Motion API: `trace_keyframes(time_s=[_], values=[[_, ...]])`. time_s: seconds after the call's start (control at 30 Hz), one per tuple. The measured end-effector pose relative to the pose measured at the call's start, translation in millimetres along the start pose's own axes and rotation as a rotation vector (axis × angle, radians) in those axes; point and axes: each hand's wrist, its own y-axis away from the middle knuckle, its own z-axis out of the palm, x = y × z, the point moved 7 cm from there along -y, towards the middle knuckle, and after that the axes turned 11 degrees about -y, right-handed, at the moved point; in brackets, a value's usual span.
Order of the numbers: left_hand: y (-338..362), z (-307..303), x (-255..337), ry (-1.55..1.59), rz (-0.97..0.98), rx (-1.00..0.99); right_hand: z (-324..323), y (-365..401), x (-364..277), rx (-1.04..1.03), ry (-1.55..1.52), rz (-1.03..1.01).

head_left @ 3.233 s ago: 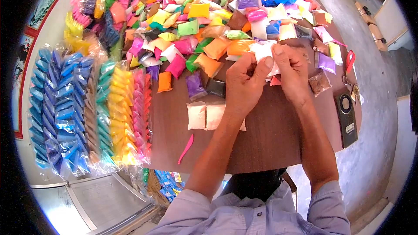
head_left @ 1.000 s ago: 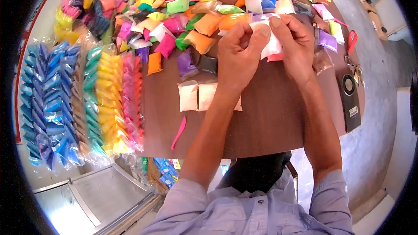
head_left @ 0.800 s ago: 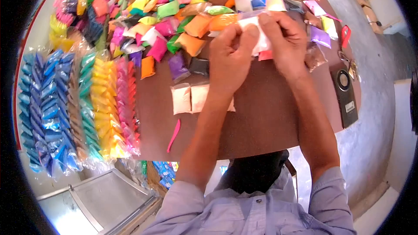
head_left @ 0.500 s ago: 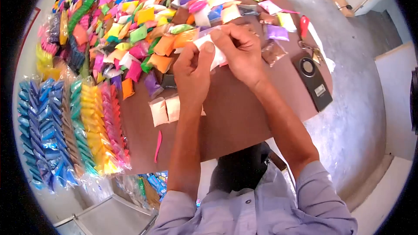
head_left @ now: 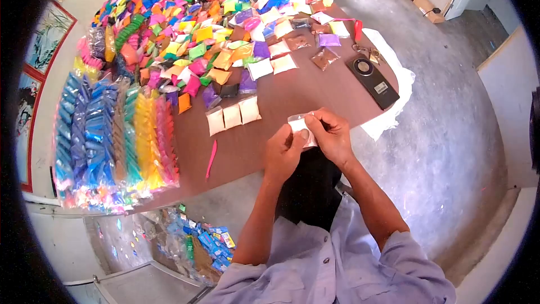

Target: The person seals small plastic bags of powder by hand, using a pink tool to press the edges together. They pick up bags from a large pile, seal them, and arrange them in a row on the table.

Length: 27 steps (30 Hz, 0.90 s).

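My left hand and my right hand pinch a small clear packet with white filling between thumbs and fingers, near the front edge of the brown table. Its lower part is hidden behind the fingers. To the left of my hands lies a row of three pale packets, side by side. A thin pink curved strip rests on the table below that row. Beyond my hands, a white packet and a pale peach packet lie at the edge of the colourful packets.
A large heap of coloured packets covers the far table. Long clear bags of blue, teal and yellow packets stand at the left. On the right lie a black phone-like device, keys and a red-handled object.
Both hands have come back from the heap toward my body, still holding the white packet. The view has shifted, and the row of three pale packets shows fully.
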Motion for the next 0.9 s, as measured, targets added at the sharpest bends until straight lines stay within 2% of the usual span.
trace_keyframes(time_s=[0.13, 0.2, 0.23, 0.3, 0.37, 0.5, 0.57, 0.63, 0.7, 0.77, 0.8, 0.87, 0.9], values=[[19.1, 4.6, 3.7, -0.02, -0.115, -0.032, 1.4, 11.3, -6.4, -0.024, 0.092, -0.107], [26.8, 0.3, 19.5, -0.04, -0.019, 0.124, -0.9, 8.9, -1.0, -0.018, 0.114, -0.085], [30.1, -1.7, 14.1, -0.044, -0.016, 0.124, -1.7, 6.3, 3.8, -0.014, 0.141, -0.057], [37.4, -22.0, 10.2, -0.29, 0.068, 0.296, -1.1, 0.3, 2.5, 0.002, 0.192, -0.083], [49.9, -39.5, 9.7, -0.345, 0.067, 0.337, 4.8, -2.0, -4.6, -0.045, 0.592, -0.087], [74.4, -87.4, 13.0, -0.552, 0.085, 0.454, 8.9, 1.4, -9.8, 0.021, 0.518, -0.106], [86.2, -113.6, 3.6, -0.586, 0.033, 0.467, 8.2, 12.1, -18.1, 0.035, 0.625, -0.326], [93.9, -138.9, 6.2, -0.863, 0.125, 0.577, 11.3, 25.0, -30.3, 0.02, 0.617, -0.32], [93.8, -158.3, 1.9, -0.979, 0.147, 0.587, 20.4, 37.5, -38.8, -0.074, 0.775, -0.466], [94.9, -168.9, 10.5, -1.163, 0.293, 0.653, 23.8, 43.2, -38.1, -0.134, 0.843, -0.512], [93.7, -174.0, 4.5, -1.178, 0.283, 0.65, 28.7, 46.9, -35.8, -0.187, 0.92, -0.57], [88.0, -185.6, -19.6, -1.113, 0.125, 0.573, 27.9, 49.3, -28.0, -0.186, 0.939, -0.557], [88.1, -186.6, -20.2, -1.124, 0.117, 0.575, 27.8, 49.2, -26.4, -0.178, 0.976, -0.554]])
